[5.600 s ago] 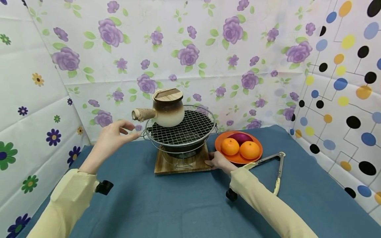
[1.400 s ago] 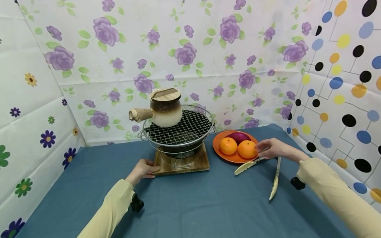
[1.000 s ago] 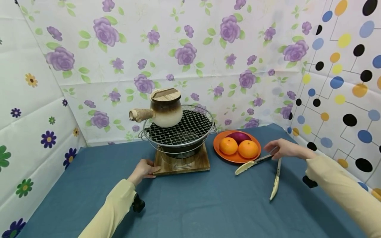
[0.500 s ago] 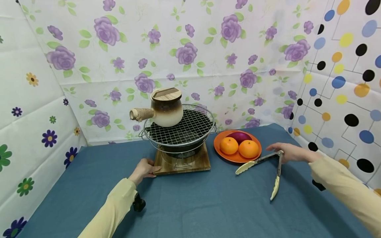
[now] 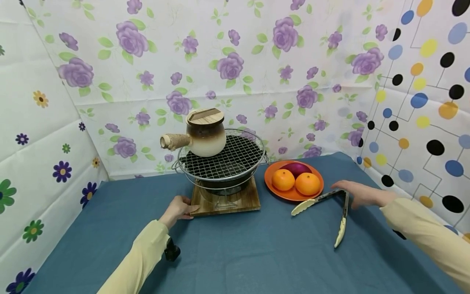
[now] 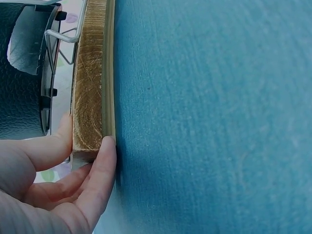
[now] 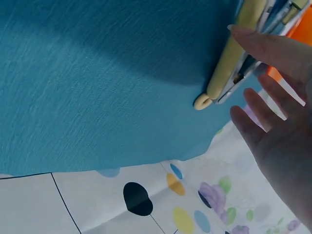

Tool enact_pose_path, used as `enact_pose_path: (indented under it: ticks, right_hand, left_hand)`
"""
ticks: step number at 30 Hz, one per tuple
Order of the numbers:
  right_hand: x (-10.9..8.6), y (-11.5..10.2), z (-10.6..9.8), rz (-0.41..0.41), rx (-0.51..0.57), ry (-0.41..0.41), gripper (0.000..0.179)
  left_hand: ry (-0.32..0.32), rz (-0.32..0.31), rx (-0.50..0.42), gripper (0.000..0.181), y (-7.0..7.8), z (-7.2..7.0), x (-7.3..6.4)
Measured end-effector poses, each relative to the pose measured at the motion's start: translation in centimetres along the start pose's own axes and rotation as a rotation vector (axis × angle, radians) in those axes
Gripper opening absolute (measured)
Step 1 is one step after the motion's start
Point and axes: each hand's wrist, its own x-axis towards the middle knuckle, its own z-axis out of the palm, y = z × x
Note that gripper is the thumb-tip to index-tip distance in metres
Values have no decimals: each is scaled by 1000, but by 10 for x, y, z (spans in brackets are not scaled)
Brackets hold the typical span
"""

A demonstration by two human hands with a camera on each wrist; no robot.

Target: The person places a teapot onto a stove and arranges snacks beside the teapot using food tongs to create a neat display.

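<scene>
Your blue cloth carries a round grill at far middle, standing on a wooden board. A lidded pot sits left on the grill; an orange plate lies right. Tongs lie spread beside it. Your right hand is at their far end, fingers apart, contact unclear; your left hand pinches the board's near left corner.

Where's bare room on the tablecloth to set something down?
Widest: tablecloth in front of the wooden board, between left hand and tongs. Another: between that hand and the flowered left backdrop. Crowded: around the orange plate, tongs and right hand.
</scene>
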Motion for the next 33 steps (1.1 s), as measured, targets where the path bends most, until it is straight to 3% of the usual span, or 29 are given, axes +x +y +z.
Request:
enact_pose_path:
  ticks: [10, 20, 26, 33]
  right_hand:
    - [4, -1, 8, -85, -121, 38, 73]
    - [9, -1, 10, -87, -130, 14, 76]
    - [11, -2, 10, -83, -183, -23, 76]
    - [10, -3, 10, -98, -245, -5, 77]
  left_hand:
    - [11, -7, 2, 51, 3, 2, -1]
    - [8, -18, 0, 51, 4, 2, -2]
    - [9, -11, 6, 47, 3, 1, -2]
    - [13, -3, 4, 44, 3, 1, -3]
